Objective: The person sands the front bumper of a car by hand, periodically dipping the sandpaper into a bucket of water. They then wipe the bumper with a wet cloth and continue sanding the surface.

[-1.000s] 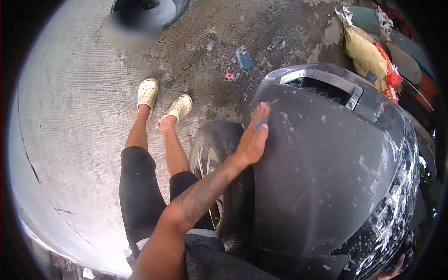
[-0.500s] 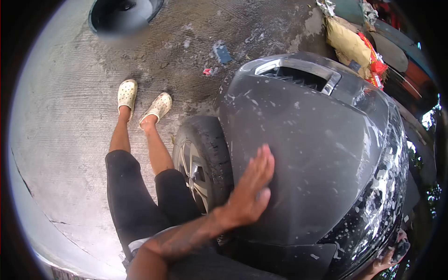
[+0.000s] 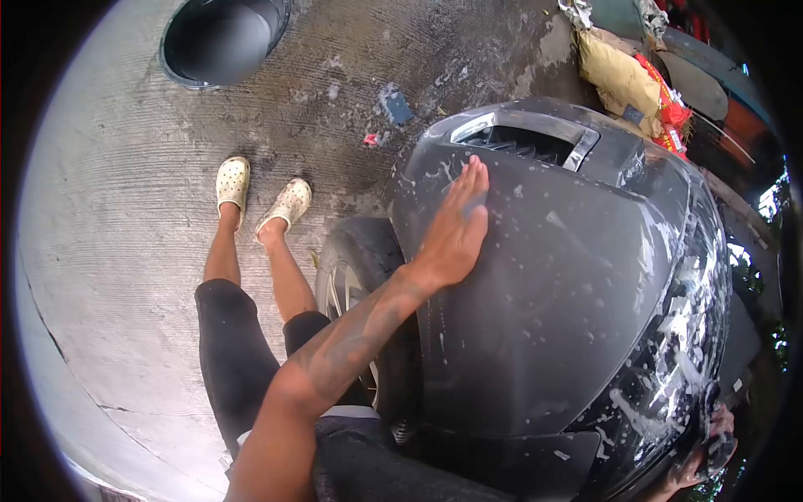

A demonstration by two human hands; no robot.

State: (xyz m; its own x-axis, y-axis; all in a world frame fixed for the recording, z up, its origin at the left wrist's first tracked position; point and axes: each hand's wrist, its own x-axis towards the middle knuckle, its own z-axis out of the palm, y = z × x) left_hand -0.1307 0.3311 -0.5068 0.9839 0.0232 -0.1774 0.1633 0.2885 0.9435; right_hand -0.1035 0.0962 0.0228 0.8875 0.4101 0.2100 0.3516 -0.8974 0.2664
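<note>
My left hand point(image 3: 456, 230) lies flat on the grey front bumper point(image 3: 535, 293) of a car, fingers together and stretched toward the vent point(image 3: 527, 142). Nothing shows in it. At the lower right edge, my right hand point(image 3: 690, 468) is closed on a dark, wet-looking pad point(image 3: 719, 452), beside the headlight point(image 3: 661, 393). White foam streaks the headlight, and drops and smears dot the bumper. The pad's exact kind is hard to make out. Below my left hand, the front wheel point(image 3: 368, 259) is partly covered by my forearm.
A dark round tub point(image 3: 171, 54) stands on the wet, ridged concrete at the upper left. A blue scrap point(image 3: 397, 107) and a small red piece point(image 3: 370, 139) lie on the ground. Sacks point(image 3: 615, 71) are piled past the bumper. My feet in pale clogs point(image 3: 232, 184) are near the wheel.
My left hand has slid up the bumper toward the vent. My right hand stays by the headlight, where the foam is now thicker. The view has shifted slightly.
</note>
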